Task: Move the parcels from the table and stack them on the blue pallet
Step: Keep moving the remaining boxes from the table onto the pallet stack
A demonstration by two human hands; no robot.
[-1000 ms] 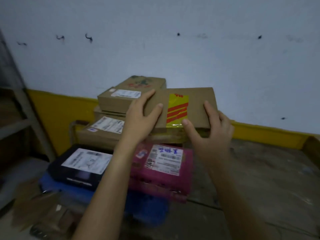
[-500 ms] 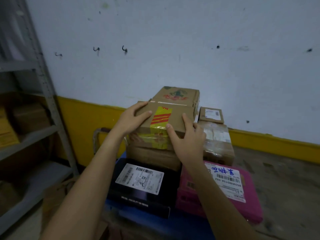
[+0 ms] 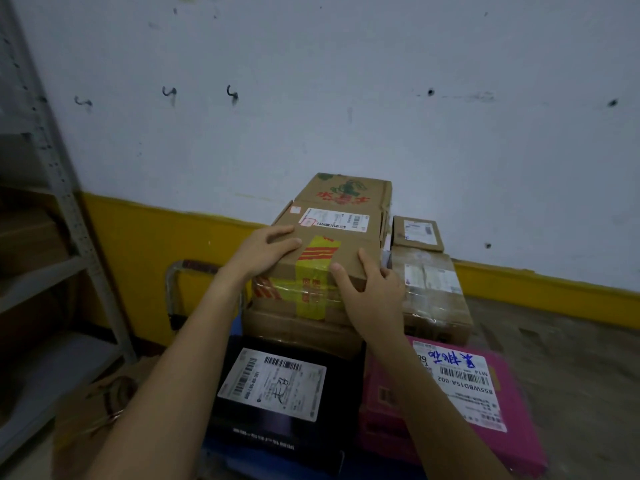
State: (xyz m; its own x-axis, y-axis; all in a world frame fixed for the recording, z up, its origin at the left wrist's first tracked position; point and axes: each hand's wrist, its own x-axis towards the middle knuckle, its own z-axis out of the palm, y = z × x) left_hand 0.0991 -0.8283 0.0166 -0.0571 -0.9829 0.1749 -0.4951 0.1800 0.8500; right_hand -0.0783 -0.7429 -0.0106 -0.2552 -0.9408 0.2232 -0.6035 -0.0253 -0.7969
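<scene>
A brown cardboard parcel with yellow and red tape (image 3: 320,261) lies on top of the stack of parcels. My left hand (image 3: 265,252) grips its left edge and my right hand (image 3: 370,289) grips its near right corner. Behind it sits a taller printed carton with a white label (image 3: 341,206). To the right are a plastic-wrapped box (image 3: 433,292) and a small flat box (image 3: 417,233) on top of it. In front lie a black parcel (image 3: 277,386) and a pink parcel (image 3: 485,403). A strip of the blue pallet (image 3: 221,460) shows under them.
A grey metal shelf rack (image 3: 59,216) with boxes stands at the left. A chrome handle bar (image 3: 175,282) rises left of the stack. The white wall with a yellow base band (image 3: 540,282) is right behind. Bare concrete floor (image 3: 571,358) lies to the right.
The taped parcel came from the right onto the stack's top, in front of the printed carton. Both hands stayed on it, and my view shifted so the stack is central.
</scene>
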